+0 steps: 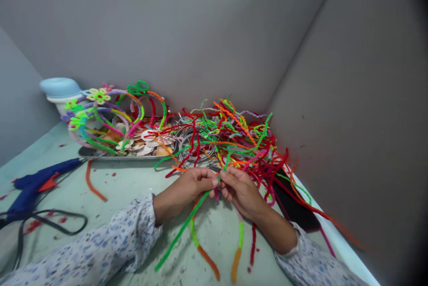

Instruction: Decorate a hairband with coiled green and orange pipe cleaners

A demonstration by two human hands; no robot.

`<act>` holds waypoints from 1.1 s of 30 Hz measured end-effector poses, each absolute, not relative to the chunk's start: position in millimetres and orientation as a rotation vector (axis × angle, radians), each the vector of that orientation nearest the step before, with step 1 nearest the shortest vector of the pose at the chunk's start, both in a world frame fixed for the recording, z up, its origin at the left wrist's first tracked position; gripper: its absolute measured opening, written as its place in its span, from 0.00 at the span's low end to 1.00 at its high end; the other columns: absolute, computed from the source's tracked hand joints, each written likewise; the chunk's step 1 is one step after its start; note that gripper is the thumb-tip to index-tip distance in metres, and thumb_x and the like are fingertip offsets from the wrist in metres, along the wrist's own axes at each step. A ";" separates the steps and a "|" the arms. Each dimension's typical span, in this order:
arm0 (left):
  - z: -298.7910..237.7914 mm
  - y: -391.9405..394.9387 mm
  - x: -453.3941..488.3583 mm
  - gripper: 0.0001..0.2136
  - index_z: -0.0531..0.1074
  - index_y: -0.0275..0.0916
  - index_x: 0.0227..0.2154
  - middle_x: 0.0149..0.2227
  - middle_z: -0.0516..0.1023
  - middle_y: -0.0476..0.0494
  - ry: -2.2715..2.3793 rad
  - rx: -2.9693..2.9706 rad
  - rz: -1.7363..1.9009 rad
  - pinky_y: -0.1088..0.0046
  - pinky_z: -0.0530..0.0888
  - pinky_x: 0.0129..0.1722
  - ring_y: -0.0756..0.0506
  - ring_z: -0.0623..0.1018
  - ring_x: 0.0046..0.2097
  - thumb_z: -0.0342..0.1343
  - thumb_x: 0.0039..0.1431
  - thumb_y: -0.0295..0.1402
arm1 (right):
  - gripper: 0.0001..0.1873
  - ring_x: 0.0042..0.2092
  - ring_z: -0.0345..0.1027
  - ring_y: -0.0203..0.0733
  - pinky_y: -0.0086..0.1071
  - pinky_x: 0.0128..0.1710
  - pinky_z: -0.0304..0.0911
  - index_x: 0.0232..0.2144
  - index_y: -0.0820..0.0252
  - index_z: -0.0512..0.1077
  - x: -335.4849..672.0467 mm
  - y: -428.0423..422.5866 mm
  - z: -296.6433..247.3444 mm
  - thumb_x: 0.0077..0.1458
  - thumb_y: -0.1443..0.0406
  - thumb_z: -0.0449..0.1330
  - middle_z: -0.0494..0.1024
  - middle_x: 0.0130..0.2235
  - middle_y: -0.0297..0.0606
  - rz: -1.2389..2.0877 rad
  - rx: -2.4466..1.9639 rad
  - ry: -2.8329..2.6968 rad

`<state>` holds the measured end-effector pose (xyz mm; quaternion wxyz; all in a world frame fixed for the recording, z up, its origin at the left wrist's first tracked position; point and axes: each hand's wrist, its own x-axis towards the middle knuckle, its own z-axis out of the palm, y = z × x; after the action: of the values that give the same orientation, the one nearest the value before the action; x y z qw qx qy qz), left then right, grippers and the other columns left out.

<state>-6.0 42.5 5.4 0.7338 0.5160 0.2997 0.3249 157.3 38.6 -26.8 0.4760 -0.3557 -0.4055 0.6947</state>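
Blue glue gun, nr bench's L edge; white container w/ lt-blue lid, far L cnr; metal tray, nr back edge; dk flat obj. nr R edge.

Soft, dim light, faint shadows — right edge darkened

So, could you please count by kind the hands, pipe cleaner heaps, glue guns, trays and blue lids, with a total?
Hands: 2 (left hand, right hand)
Heap: 1
Glue gun: 1
Tray: 1
Blue lid: 1
Total: 6
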 end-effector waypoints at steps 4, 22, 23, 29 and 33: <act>5.3 42.5 -6.1 0.10 0.72 0.33 0.23 0.30 0.76 0.42 0.643 1.126 0.703 0.73 0.66 0.39 0.47 0.73 0.36 0.58 0.53 0.36 | 0.12 0.19 0.59 0.26 0.19 0.17 0.51 0.24 0.62 0.67 157.3 37.6 -23.0 0.49 0.61 0.64 0.70 0.19 0.29 1.681 -0.861 -0.944; 11.3 41.2 -10.6 0.11 0.74 0.33 0.32 0.28 0.73 0.47 0.692 0.975 0.679 0.79 0.59 0.25 0.54 0.67 0.27 0.62 0.49 0.35 | 0.09 0.19 0.60 0.26 0.19 0.18 0.55 0.26 0.60 0.68 161.1 39.1 -23.7 0.51 0.62 0.62 0.70 0.21 0.28 1.667 -0.760 -0.830; 10.1 42.1 -11.1 0.11 0.74 0.34 0.33 0.29 0.73 0.47 0.718 0.994 0.692 0.79 0.60 0.26 0.53 0.69 0.29 0.63 0.48 0.34 | 0.09 0.18 0.59 0.26 0.19 0.17 0.54 0.26 0.60 0.68 161.5 39.6 -24.4 0.52 0.61 0.62 0.69 0.20 0.28 1.654 -0.777 -0.834; 4.0 46.1 -12.0 0.12 0.71 0.35 0.30 0.25 0.72 0.50 0.894 1.152 0.683 0.79 0.53 0.20 0.56 0.63 0.22 0.63 0.47 0.37 | 0.09 0.17 0.54 0.26 0.21 0.16 0.52 0.25 0.60 0.67 161.8 39.6 -25.3 0.53 0.61 0.60 0.67 0.18 0.27 1.557 -0.827 -0.887; 6.4 44.9 -11.2 0.10 0.71 0.34 0.25 0.23 0.71 0.50 0.902 1.214 0.678 0.78 0.53 0.20 0.56 0.60 0.21 0.61 0.49 0.37 | 0.09 0.18 0.55 0.27 0.21 0.17 0.53 0.25 0.60 0.67 161.8 38.4 -24.9 0.53 0.61 0.60 0.66 0.17 0.27 1.479 -0.865 -0.930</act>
<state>-11.2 44.9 6.4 0.6759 0.5400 0.4011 0.3013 161.8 38.4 -24.9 0.5613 -0.3670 -0.3948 0.6280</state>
